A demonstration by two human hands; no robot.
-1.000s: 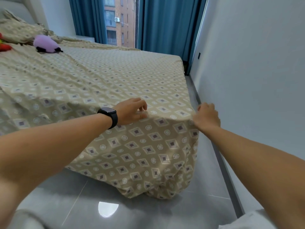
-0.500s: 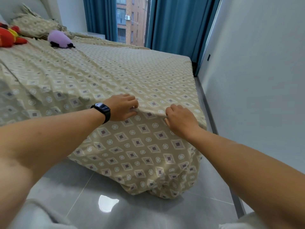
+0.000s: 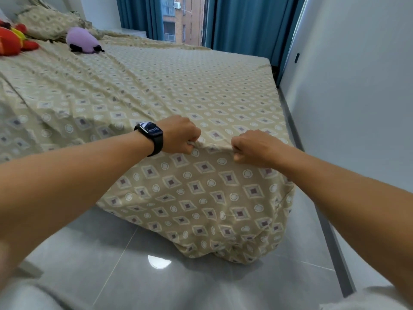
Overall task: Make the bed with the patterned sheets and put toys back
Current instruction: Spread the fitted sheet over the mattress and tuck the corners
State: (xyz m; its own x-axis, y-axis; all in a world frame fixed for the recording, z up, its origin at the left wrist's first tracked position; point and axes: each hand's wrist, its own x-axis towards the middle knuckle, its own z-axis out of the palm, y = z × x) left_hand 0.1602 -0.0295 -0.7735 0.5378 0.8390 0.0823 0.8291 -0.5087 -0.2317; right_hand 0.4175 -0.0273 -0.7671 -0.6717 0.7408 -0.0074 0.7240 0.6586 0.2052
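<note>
A beige patterned sheet (image 3: 201,90) covers the bed and hangs over its foot down to the floor. My left hand (image 3: 180,135), with a black watch on the wrist, grips the sheet at the foot edge. My right hand (image 3: 252,147) grips the same edge a short way to the right, fingers curled into the cloth. A ridge of fabric rises between the two fists. A purple plush toy (image 3: 83,40) lies near the head of the bed. A red and yellow plush toy (image 3: 11,40) lies at the far left. A patterned pillow (image 3: 48,23) sits behind them.
A white wall (image 3: 357,97) runs close along the bed's right side, leaving a narrow strip of grey tiled floor (image 3: 138,253). Blue curtains (image 3: 243,25) frame a window at the back. Folds crease the sheet on the left.
Both hands have closed into fists on the sheet's foot edge. My right hand came in from the bed's corner toward my left. The view has shifted to the left, showing the red toy.
</note>
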